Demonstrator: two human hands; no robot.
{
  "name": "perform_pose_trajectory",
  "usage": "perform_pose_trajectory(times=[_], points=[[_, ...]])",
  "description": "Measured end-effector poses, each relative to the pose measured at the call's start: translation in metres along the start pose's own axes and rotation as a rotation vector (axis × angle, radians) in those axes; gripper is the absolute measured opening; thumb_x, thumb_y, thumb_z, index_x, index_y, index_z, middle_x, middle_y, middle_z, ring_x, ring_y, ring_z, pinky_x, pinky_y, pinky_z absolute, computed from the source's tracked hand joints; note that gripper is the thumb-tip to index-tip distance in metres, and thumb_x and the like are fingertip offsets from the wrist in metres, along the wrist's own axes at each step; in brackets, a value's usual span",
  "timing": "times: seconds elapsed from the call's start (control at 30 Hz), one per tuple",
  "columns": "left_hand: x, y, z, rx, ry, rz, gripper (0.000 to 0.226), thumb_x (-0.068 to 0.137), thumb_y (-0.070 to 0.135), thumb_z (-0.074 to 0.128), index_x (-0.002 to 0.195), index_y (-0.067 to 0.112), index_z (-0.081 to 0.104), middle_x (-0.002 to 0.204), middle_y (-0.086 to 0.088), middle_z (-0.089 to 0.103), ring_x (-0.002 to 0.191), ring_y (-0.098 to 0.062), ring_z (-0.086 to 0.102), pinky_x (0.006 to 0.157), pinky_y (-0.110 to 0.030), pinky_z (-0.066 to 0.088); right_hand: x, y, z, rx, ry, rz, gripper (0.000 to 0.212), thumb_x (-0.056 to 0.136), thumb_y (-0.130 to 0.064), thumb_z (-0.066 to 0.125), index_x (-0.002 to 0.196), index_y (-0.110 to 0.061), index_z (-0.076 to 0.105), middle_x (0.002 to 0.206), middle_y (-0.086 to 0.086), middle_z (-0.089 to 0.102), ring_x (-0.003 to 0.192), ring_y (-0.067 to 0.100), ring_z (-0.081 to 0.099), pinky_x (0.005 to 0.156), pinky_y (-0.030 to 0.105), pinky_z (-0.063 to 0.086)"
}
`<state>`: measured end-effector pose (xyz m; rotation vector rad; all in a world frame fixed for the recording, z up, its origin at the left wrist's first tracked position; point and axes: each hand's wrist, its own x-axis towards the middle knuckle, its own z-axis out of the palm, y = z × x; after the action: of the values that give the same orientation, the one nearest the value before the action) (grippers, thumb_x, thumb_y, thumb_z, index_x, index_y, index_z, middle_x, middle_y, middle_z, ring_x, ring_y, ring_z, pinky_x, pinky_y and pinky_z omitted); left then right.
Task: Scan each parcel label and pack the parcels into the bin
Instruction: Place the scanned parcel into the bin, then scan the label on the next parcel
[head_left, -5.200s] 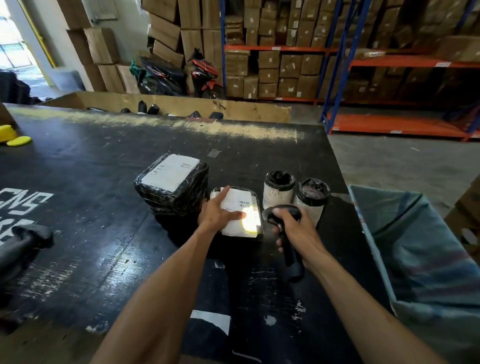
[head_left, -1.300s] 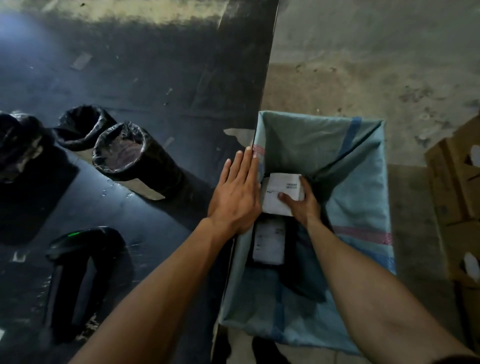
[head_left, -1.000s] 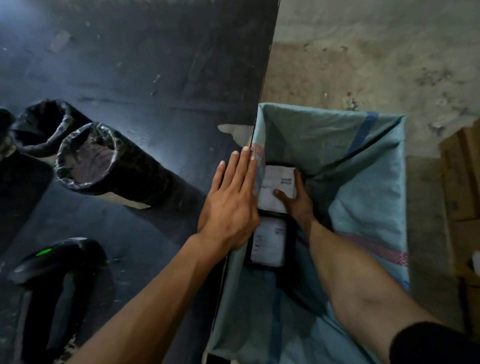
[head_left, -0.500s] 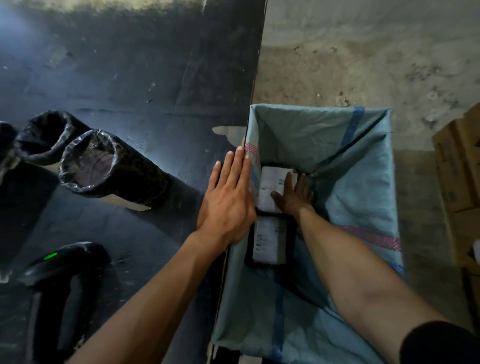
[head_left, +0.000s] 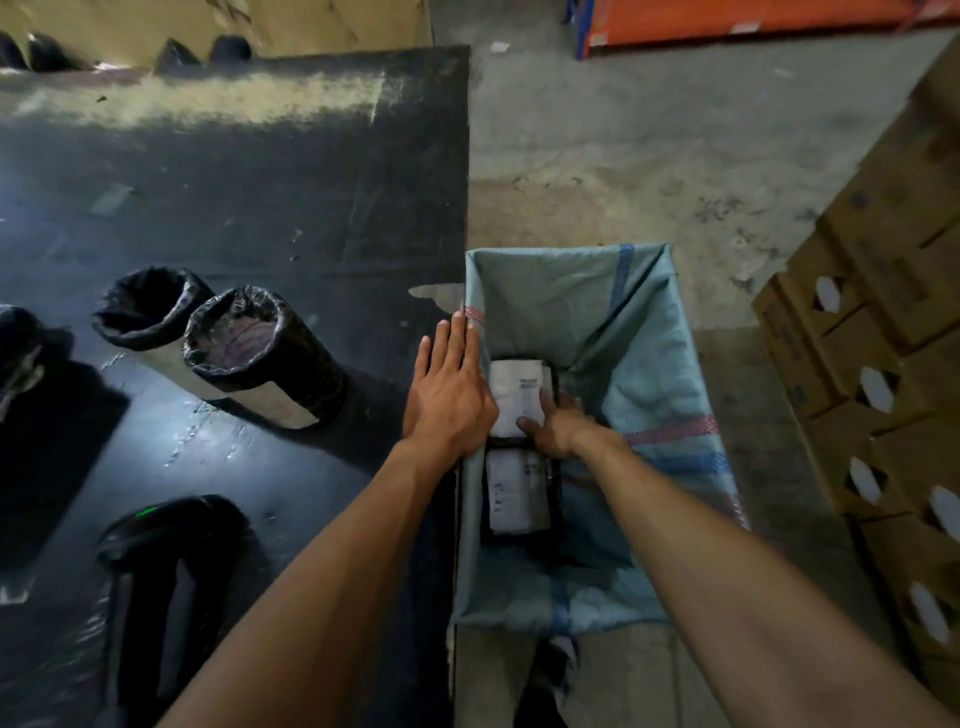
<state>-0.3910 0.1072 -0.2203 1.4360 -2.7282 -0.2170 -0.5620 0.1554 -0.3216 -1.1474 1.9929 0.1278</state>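
Note:
A bin lined with a light blue woven sack (head_left: 670, 358) stands against the right edge of the black table (head_left: 291, 208). Inside it lie two black-wrapped parcels with white labels, one farther (head_left: 511, 387) and one nearer (head_left: 511, 491). My right hand (head_left: 558, 423) reaches into the bin and rests on the farther parcel, thumb on its label, fingers loose. My left hand (head_left: 449, 389) lies flat and open on the table edge against the bin's rim. Two cylindrical black-wrapped parcels (head_left: 260, 358) (head_left: 148, 312) lie on the table. A black scanner (head_left: 166, 530) with a green light lies at the near left.
Another dark wrapped parcel (head_left: 18, 348) shows at the left edge. Cardboard boxes (head_left: 872, 364) are stacked on the floor to the right of the bin. A large cardboard box (head_left: 218, 26) stands beyond the table, and an orange rack base (head_left: 753, 21) is at the far right.
My right hand has set the labelled parcel down in the bin above the other one and has drawn back a little. My left hand has stayed flat on the table edge.

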Motion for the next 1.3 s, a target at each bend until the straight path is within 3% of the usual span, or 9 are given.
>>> perform_pose_trajectory(times=[0.23, 0.3, 0.37, 0.47, 0.6, 0.77, 0.93, 1.2, 1.3], points=[[-0.008, -0.008, -0.019, -0.116, -0.120, 0.069, 0.068, 0.107, 0.038, 0.025, 0.159, 0.002, 0.002, 0.167, -0.016, -0.005, 0.154, -0.030, -0.006, 0.124, -0.041, -0.007, -0.084, 0.003, -0.013, 0.052, 0.154, 0.052, 0.083, 0.106, -0.064, 0.034, 0.169, -0.020, 0.002, 0.176, 0.017, 0.000, 0.163, 0.035, 0.005, 0.130, 0.052, 0.013], [-0.013, -0.014, -0.033, -0.165, -0.183, 0.100, 0.068, 0.107, 0.040, 0.029, 0.159, 0.001, 0.011, 0.167, -0.018, 0.004, 0.154, -0.032, 0.002, 0.125, -0.042, 0.001, -0.112, -0.003, -0.018, 0.086, 0.218, 0.063, 0.085, 0.105, -0.066, 0.034, 0.169, -0.019, 0.004, 0.176, 0.017, 0.002, 0.163, 0.033, 0.007, 0.130, 0.051, 0.016], [-0.020, -0.024, -0.049, -0.200, -0.197, 0.146, 0.061, 0.104, 0.039, 0.038, 0.150, -0.002, 0.036, 0.157, -0.023, 0.031, 0.147, -0.037, 0.028, 0.121, -0.044, 0.023, -0.136, -0.015, -0.022, 0.115, 0.269, 0.058, 0.087, 0.104, -0.067, 0.035, 0.169, -0.018, 0.005, 0.176, 0.017, 0.005, 0.163, 0.034, 0.008, 0.130, 0.049, 0.016], [-0.038, -0.038, -0.080, -0.297, -0.110, 0.183, 0.046, 0.100, 0.037, 0.047, 0.127, 0.001, 0.058, 0.128, -0.023, 0.058, 0.118, -0.041, 0.055, 0.096, -0.046, 0.048, -0.172, -0.046, -0.028, 0.121, 0.362, 0.034, 0.084, 0.105, -0.064, 0.037, 0.168, -0.014, 0.012, 0.173, 0.021, 0.017, 0.159, 0.036, 0.022, 0.127, 0.042, 0.022], [-0.061, -0.060, -0.136, -0.357, 0.097, 0.276, 0.036, 0.095, 0.036, 0.054, 0.113, 0.007, 0.064, 0.118, -0.018, 0.064, 0.108, -0.039, 0.061, 0.084, -0.043, 0.051, -0.215, -0.104, -0.039, 0.094, 0.572, -0.028, 0.071, 0.105, -0.057, 0.047, 0.158, -0.010, 0.041, 0.156, 0.019, 0.052, 0.145, 0.036, 0.049, 0.113, 0.036, 0.039], [-0.067, -0.124, -0.212, -0.358, 0.368, 0.310, 0.031, 0.095, 0.042, 0.054, 0.104, 0.015, 0.066, 0.104, -0.004, 0.066, 0.092, -0.025, 0.065, 0.073, -0.037, 0.051, -0.256, -0.190, -0.060, 0.102, 0.792, -0.164, 0.066, 0.100, -0.057, 0.057, 0.150, -0.014, 0.056, 0.148, 0.017, 0.061, 0.138, 0.035, 0.056, 0.109, 0.038, 0.044], [-0.075, -0.222, -0.257, -0.308, 0.505, 0.100, 0.039, 0.097, 0.039, 0.052, 0.123, 0.011, 0.063, 0.119, -0.007, 0.064, 0.107, -0.024, 0.061, 0.086, -0.039, 0.052, -0.276, -0.276, -0.064, 0.061, 0.861, -0.374, 0.062, 0.097, -0.059, 0.061, 0.143, -0.018, 0.061, 0.132, 0.012, 0.070, 0.121, 0.029, 0.065, 0.097, 0.038, 0.050], [-0.125, -0.396, -0.276, -0.034, 0.373, -0.385, 0.054, 0.096, 0.047, 0.053, 0.134, 0.009, 0.054, 0.134, -0.022, 0.053, 0.124, -0.040, 0.050, 0.104, -0.049, 0.041, -0.286, -0.382, -0.013, -0.104, 0.635, -0.516, 0.072, 0.089, -0.081, 0.048, 0.145, -0.037, 0.051, 0.139, -0.002, 0.064, 0.120, 0.021, 0.062, 0.090, 0.040, 0.052], [-0.146, -0.444, -0.276, -0.027, 0.239, -0.568, 0.081, 0.089, 0.069, 0.052, 0.146, 0.012, 0.041, 0.145, -0.026, 0.042, 0.135, -0.045, 0.038, 0.113, -0.058, 0.027, -0.278, -0.400, 0.017, -0.240, 0.503, -0.439, 0.089, 0.084, -0.090, 0.040, 0.154, -0.035, 0.041, 0.153, 0.002, 0.054, 0.133, 0.029, 0.056, 0.099, 0.047, 0.050]])
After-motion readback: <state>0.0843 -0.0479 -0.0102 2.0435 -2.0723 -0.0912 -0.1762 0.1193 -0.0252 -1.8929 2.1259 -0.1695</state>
